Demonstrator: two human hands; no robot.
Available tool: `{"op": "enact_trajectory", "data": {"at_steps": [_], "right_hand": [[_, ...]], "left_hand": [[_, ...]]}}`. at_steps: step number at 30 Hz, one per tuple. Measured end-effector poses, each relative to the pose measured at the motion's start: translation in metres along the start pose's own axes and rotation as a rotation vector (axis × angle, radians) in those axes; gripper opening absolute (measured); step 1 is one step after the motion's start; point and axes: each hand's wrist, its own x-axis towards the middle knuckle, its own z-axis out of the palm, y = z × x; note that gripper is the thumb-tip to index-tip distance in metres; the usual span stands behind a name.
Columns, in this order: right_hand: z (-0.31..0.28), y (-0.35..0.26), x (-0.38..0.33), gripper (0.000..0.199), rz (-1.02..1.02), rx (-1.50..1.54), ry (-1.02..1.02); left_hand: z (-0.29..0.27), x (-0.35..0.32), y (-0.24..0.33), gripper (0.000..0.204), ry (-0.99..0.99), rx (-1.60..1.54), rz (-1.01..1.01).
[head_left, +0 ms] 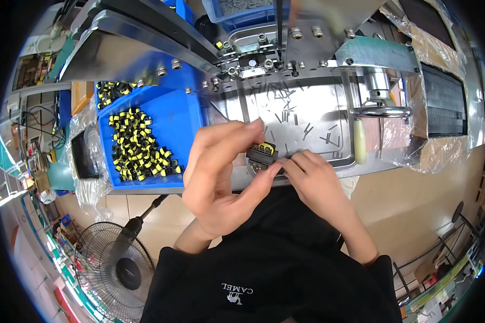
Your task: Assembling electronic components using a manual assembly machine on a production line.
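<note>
My left hand (215, 177) grips a small black-and-yellow coil component (262, 154) between thumb and fingers, held up over the near edge of the metal tray (320, 105). Its yellow winding faces away from me, and dark strip-like pieces lie along its near side. My right hand (313, 177) is closed in a pinch, its fingertips right against the component's right side and beside the left thumb. Whatever sits between those right fingertips is hidden. Thin dark grey strips (308, 131) lie scattered in the tray just beyond both hands.
At left stands a blue bin (172, 107) holding a heap of black-and-yellow components (137, 142). A metal machine frame (253, 63) rises beyond the tray. On the right are a round handwheel (381, 112) and a pale handle (359, 141). A floor fan (116, 264) stands at lower left.
</note>
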Motion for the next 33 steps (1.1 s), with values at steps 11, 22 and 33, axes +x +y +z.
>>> {"op": "enact_trajectory", "data": {"at_steps": [11,22,33], "right_hand": [[-0.022,-0.001,0.020,0.019,0.090,0.264,0.322],[-0.039,-0.018,0.023,0.014,0.269,0.531,0.527],[-0.055,-0.038,0.018,0.015,0.206,0.775,0.556]], "left_hand": [[0.004,-0.004,-0.015,0.051,-0.034,-0.347,-0.196],[0.003,-0.001,-0.004,0.048,0.016,-0.259,-0.556],[0.014,-0.001,-0.016,0.039,-0.054,-0.240,-0.157]]}}
